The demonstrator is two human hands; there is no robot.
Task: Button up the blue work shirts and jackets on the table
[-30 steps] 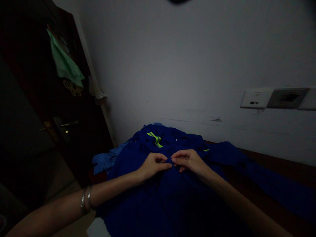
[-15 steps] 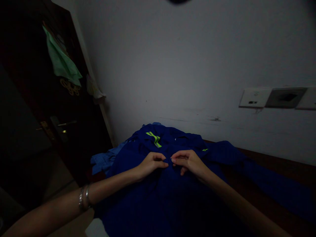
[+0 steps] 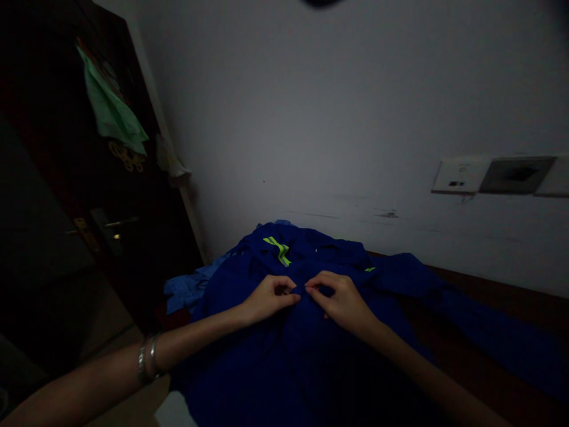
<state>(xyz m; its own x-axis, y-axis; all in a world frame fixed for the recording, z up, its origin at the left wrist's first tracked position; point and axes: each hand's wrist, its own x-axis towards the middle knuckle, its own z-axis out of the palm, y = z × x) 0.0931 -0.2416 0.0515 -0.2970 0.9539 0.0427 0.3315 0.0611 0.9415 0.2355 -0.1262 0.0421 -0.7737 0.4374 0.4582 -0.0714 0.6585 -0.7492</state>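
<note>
A dark blue garment (image 3: 306,356) with neon yellow-green stripes (image 3: 278,249) lies heaped on a dark wooden surface (image 3: 484,299) against the wall. My left hand (image 3: 267,298) and my right hand (image 3: 342,299) meet at the middle of the heap, fingertips almost touching. Each hand pinches a fold of the blue cloth between thumb and fingers. Silver bangles (image 3: 148,359) sit on my left wrist. The room is dim, so what lies under the fingertips is hard to make out.
A lighter blue cloth (image 3: 186,287) pokes out at the heap's left. A dark door with a handle (image 3: 113,225) stands at left, a green cloth (image 3: 111,112) hanging on it. Wall sockets (image 3: 460,176) are at right on the white wall.
Both hands have stayed at the same spot on the garment. My right hand's fingers have curled slightly lower onto the cloth.
</note>
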